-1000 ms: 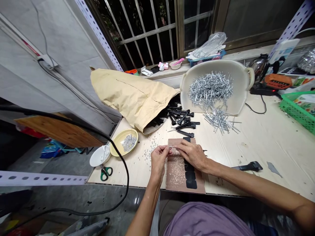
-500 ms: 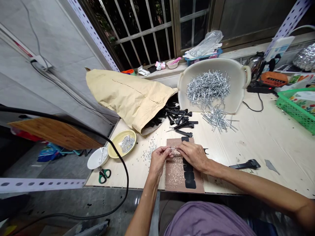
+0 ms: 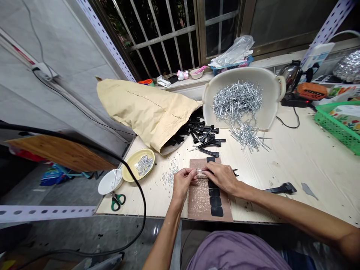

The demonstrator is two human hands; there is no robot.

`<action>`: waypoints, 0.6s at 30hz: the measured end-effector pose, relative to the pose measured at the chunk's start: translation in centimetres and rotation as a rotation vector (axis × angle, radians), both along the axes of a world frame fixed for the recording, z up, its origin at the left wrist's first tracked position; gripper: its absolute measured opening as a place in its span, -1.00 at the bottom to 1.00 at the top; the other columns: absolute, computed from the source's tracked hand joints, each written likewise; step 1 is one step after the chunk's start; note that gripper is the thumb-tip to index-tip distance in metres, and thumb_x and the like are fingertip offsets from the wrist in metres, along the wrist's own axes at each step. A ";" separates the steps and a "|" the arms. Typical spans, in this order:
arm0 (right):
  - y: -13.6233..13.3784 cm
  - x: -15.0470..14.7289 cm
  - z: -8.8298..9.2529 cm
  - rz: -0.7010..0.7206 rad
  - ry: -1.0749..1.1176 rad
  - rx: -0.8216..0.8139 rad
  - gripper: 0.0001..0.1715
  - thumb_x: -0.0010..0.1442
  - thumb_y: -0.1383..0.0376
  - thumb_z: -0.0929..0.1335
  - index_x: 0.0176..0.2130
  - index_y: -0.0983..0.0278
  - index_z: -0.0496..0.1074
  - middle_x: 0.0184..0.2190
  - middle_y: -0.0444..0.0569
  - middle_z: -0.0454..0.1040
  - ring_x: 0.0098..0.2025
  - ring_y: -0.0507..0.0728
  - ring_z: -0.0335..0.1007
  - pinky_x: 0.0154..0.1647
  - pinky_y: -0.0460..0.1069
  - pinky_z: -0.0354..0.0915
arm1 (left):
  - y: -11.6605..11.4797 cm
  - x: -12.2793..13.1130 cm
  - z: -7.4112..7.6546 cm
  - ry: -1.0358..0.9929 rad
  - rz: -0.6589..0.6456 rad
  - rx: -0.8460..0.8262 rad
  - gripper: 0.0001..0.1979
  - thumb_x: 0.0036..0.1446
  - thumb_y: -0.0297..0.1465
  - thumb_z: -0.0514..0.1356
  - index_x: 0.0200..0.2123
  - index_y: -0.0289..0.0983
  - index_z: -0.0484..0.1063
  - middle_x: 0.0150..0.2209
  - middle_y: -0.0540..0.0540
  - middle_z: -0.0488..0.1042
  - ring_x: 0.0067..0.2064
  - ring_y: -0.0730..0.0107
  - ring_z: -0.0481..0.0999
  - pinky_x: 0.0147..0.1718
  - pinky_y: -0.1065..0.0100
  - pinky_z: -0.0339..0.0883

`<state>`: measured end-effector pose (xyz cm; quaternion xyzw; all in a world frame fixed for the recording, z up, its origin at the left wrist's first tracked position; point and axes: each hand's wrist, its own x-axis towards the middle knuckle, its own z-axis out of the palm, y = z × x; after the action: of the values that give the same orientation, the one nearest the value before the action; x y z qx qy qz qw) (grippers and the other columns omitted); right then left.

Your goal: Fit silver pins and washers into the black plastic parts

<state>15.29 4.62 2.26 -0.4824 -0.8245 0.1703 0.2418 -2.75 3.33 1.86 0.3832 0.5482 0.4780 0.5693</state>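
My left hand (image 3: 182, 183) is closed in a pinch at the left end of a thin silvery metal pin (image 3: 199, 171). On the other end, the fingertips of my right hand (image 3: 221, 177) are closed too. Both hands hover over a brown board (image 3: 199, 202) strewn with pale specks. A row of black square pads (image 3: 216, 201) runs down its right side, partly covered by my right hand. Any tiny part between my left fingertips is too small to make out. Small silvery bits (image 3: 169, 175) lie scattered left of the board.
A paper sack (image 3: 149, 112) spills black plastic parts (image 3: 209, 143). Behind them, a tilted white basin (image 3: 271, 112) pours out metal pins (image 3: 247, 137). Left stand a yellow dish (image 3: 129, 176), a white bowl (image 3: 104, 183) and green-handled scissors (image 3: 117, 201). A black cable (image 3: 144, 210) hangs in front.
My fingers have shifted slightly around the pin, and a bit more of its silvery end shows between them. The whole view has drifted a little; nothing else has moved.
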 end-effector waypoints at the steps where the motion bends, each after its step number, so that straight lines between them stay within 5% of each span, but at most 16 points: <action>1: -0.1 0.0 -0.1 -0.003 -0.031 0.032 -0.72 0.32 0.17 0.17 -0.25 0.23 0.38 -0.32 -0.08 0.45 -0.31 0.06 0.36 -0.43 -0.10 0.08 | 0.0 0.0 -0.1 -0.004 0.000 -0.004 -0.67 -0.15 -0.24 0.36 -0.38 -0.40 0.49 -0.58 0.00 0.44 -0.56 0.53 0.43 -0.52 0.47 0.39; 10: 0.0 -0.1 -0.3 0.034 -0.103 0.154 -0.71 0.34 0.22 0.14 -0.23 0.28 0.36 -0.30 -0.04 0.39 -0.35 0.03 0.31 -0.46 -0.10 0.07 | 0.2 0.3 -0.3 0.012 -0.005 0.002 -0.67 -0.16 -0.25 0.36 -0.37 -0.39 0.50 -0.57 0.01 0.45 -0.54 0.54 0.43 -0.50 0.47 0.40; 18: 0.3 0.4 -0.4 0.094 -0.052 0.067 -0.72 0.33 0.19 0.15 -0.19 0.27 0.36 -0.28 -0.04 0.37 -0.34 0.02 0.30 -0.46 -0.12 0.09 | 0.2 0.4 -0.7 0.024 -0.024 0.005 -0.68 -0.13 -0.25 0.35 -0.37 -0.39 0.50 -0.58 0.01 0.44 -0.55 0.55 0.43 -0.50 0.49 0.38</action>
<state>15.67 4.92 1.87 -0.4391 -0.8575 0.1410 0.2282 -2.33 3.55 1.12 0.3968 0.5495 0.4677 0.5674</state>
